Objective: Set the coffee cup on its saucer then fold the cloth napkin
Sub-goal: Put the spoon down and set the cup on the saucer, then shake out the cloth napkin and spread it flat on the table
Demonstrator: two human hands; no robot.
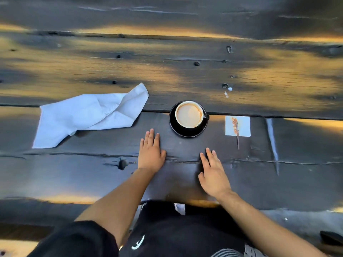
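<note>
Black coffee cup [189, 115] already seated on its black round saucer [175, 129], crumpled white cloth napkin [89, 115] unfolded far left on dark plank tabletop [185, 62]; left hand [151, 152] and right hand [213, 173] flat, fingers straight, holding nothing, apparently poised for folding.

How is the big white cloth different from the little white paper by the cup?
The cloth is much bigger than the paper. The cloth is crumpled, with a corner folded over; the paper lies flat and square. The cloth looks clean, while the paper has brown stains and a thin stick on it. The cloth is left of the cup, the paper right. Both are white and lie on the table.
</note>
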